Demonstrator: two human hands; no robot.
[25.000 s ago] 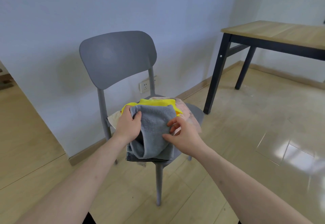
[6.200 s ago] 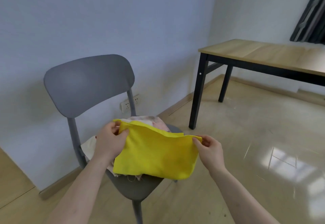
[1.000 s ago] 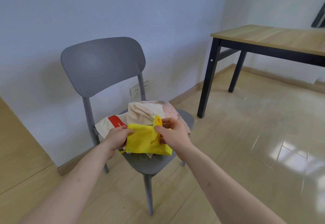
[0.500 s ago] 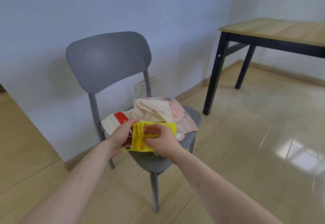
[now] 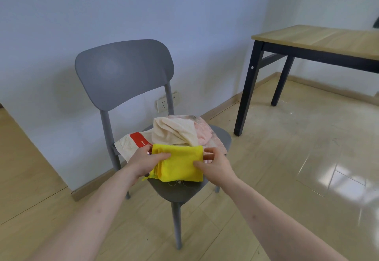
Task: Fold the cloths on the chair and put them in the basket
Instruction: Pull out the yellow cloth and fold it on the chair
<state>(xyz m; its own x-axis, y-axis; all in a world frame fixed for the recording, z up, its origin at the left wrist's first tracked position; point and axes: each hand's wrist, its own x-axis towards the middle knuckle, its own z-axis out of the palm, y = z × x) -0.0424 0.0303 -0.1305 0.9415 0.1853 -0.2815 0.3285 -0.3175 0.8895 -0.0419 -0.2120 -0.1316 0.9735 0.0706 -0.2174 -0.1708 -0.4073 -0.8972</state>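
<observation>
Since half a second ago the yellow cloth [image 5: 178,163] has come down flat into a neat rectangle on the chair [image 5: 184,191] seat's front edge. Your left hand [image 5: 143,163] pinches its left side, thumb on top; your right hand [image 5: 215,167] grips the right edge. Press the crease flat and square the edges before lifting. No basket in view yet.

My one head camera looks forward and down, close over the grey chair [image 5: 125,72] before the wall.
</observation>
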